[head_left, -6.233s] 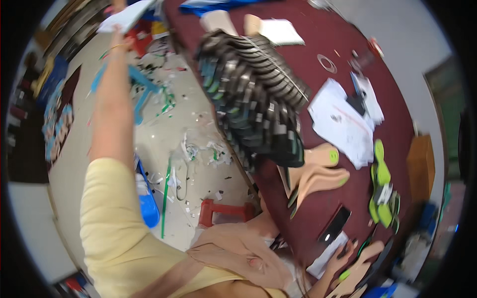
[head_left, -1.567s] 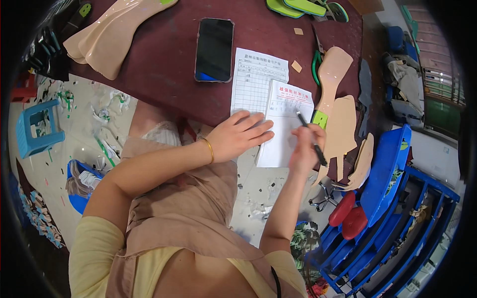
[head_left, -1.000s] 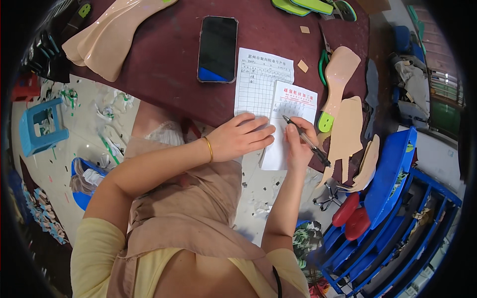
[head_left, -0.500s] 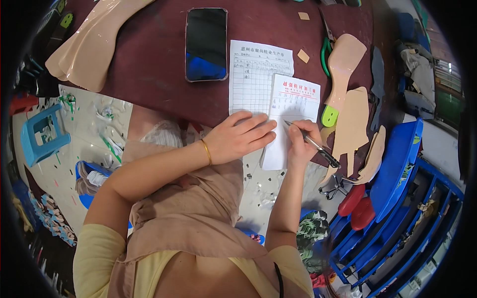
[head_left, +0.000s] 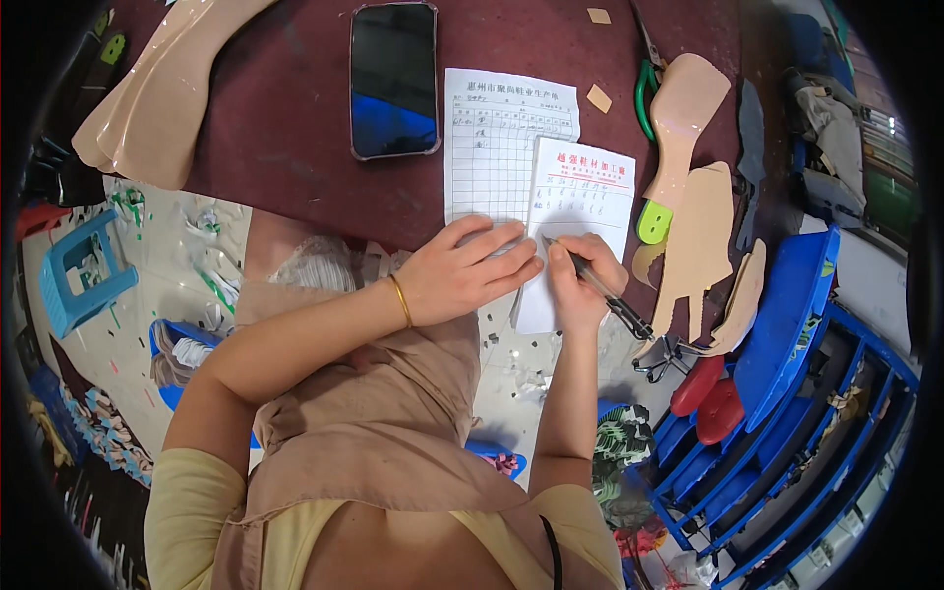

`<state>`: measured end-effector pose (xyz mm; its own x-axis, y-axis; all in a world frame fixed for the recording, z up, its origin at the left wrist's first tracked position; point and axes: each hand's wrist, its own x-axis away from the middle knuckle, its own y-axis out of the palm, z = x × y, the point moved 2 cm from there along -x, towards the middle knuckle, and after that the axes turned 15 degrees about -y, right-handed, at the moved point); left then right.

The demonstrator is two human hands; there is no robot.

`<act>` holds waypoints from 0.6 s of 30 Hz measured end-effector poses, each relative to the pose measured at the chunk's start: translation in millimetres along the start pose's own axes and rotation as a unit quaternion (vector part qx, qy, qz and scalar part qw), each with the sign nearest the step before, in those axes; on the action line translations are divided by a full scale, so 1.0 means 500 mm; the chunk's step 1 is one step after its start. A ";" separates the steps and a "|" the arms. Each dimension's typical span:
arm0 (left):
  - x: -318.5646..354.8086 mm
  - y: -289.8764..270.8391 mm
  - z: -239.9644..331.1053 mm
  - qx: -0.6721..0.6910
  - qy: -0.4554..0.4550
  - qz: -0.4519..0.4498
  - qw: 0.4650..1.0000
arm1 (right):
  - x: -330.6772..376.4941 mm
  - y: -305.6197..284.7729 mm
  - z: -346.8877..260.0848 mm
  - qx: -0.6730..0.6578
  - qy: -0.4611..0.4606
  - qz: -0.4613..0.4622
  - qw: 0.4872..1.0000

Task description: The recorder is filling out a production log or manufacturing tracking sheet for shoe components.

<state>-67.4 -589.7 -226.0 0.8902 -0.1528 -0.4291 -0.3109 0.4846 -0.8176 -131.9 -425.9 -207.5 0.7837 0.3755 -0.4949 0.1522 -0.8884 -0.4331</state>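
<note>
Partly hidden pen [head_left: 629, 317], overlapped form [head_left: 484, 169]

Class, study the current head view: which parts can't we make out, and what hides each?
Head view, now:
Left hand: its palm faces down, out of sight.
Gridded sheet: lower right covered by the notepad and the hand.
Right hand, holding the pen: lower fingertips hidden by the hand itself.
Glossy peach pieces: far ends cut off by the picture's top edge.
Floor scraps: too small to identify.
</note>
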 end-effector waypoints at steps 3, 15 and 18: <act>0.001 -0.001 0.001 0.004 -0.003 -0.002 1.000 | -0.003 0.003 -0.003 0.029 0.007 0.000 1.000; 0.001 -0.002 0.001 0.013 -0.010 -0.007 1.000 | 0.003 0.002 -0.002 0.032 0.049 -0.006 0.998; 0.001 -0.003 0.001 0.015 -0.011 -0.009 1.000 | 0.001 0.002 -0.003 0.033 0.045 -0.009 0.998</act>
<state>-66.3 -590.0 -224.9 0.9030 -0.1430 -0.4052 -0.2849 0.5068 -0.8136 -130.3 -427.2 -207.2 0.8320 0.3642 -0.4185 0.1294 -0.8609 -0.4920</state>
